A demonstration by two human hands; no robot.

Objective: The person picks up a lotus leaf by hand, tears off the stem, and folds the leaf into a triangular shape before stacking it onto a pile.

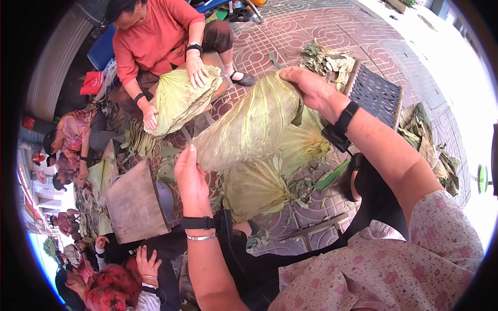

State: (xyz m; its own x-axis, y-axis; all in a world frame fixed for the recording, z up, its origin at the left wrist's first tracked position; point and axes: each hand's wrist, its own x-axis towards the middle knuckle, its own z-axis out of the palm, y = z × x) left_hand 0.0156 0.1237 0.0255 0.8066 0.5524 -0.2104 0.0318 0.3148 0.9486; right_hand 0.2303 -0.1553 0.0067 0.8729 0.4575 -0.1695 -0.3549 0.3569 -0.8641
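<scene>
A large dried lotus leaf (249,124), yellow-green with raised veins, stretches between my two hands. My left hand (188,179) pinches its lower left corner, thumb uppermost. At the upper right edge, my right hand (312,92) grips it with the thumb on top and the other fingers partly hidden. Below the held leaf lie more folded dried leaves (254,189), fanned out near my legs. Another leaf (306,142) spreads out under my right wrist.
Opposite me a person in a red shirt (155,41) presses both hands on a leaf stack (181,98). A wooden board (136,202) stands at left, near other seated people. Leaf scraps (327,62) and a dark woven seat (376,93) are at upper right on patterned paving (301,31).
</scene>
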